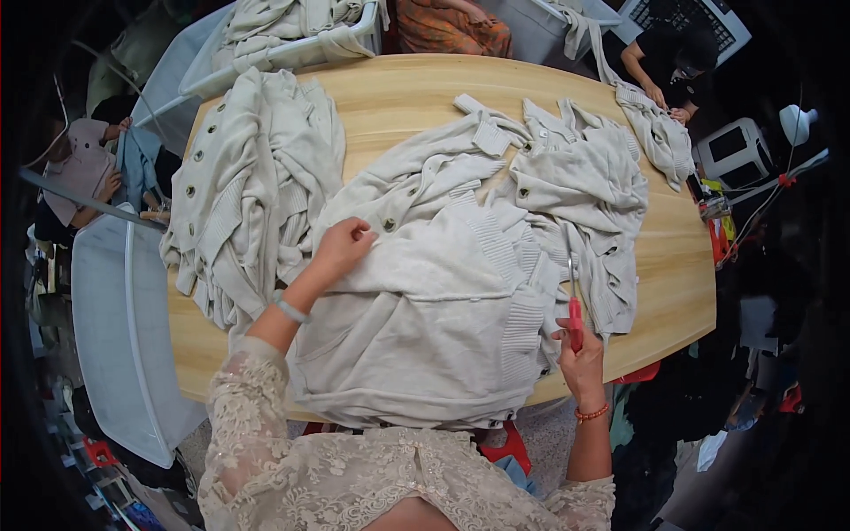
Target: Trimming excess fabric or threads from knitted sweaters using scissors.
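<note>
Head view: left hand [341, 250] pinches soft, floppy knit sweater [425, 310] nr its button; right hand [580, 354] grips red scissors [575, 310]. Looks light, bunches easily; hold by the thick ribbed edge.

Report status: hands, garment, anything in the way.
Left hand pinching cream cardigan near a button. Right hand holding red-handled snips. Cardigan pile lies alongside.
</note>
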`<state>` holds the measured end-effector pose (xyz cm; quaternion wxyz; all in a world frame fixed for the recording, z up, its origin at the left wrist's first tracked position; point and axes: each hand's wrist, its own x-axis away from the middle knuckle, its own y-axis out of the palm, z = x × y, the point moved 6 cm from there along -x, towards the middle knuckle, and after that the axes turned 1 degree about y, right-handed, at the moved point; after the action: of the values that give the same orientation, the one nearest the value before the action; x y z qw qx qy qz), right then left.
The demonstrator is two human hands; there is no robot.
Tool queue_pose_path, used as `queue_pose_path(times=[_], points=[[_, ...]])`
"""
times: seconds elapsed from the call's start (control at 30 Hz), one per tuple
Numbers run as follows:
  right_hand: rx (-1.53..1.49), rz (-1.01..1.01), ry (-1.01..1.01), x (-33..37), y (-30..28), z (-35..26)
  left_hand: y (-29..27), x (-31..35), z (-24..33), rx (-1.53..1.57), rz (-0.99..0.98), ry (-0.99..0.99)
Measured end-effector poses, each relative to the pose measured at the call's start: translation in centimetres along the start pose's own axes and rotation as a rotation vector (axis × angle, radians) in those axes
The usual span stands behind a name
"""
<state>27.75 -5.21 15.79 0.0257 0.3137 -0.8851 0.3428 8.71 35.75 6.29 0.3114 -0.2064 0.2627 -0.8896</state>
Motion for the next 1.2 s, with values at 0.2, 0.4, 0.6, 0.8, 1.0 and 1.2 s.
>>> queue_pose_path(times=[0.2, 0.4, 0.6, 0.8, 1.0, 1.2], points=[[0.029, -0.007, -0.12, -2.9, 0.4, -0.9, 6.3, -7.1, -0.7, -0.616, 0.051, -0.083], [0.229, -0.092, -0.246, -6.8, 0.1, -2.5, 2.3, -7.4, -1.2, -0.492, 0.183, -0.044], [0.087, -0.118, -0.231, -10.4, 0.0, -5.9, -4.6, 1.6, 13.7, -0.012, 0.015, 0.427], [0.06, -0.184, -0.277, -11.1, 3.6, -9.9, 0.7, 19.3, 17.8, -0.162, -0.564, 0.591], [0.343, -0.336, -0.335, -10.5, 13.3, -14.1, 5.9, 23.9, 11.6, -0.372, -0.422, 0.609], [0.549, -0.392, -0.386, -9.1, 19.5, -17.0, 3.4, 23.0, 7.2, -0.654, 0.051, 0.545]])
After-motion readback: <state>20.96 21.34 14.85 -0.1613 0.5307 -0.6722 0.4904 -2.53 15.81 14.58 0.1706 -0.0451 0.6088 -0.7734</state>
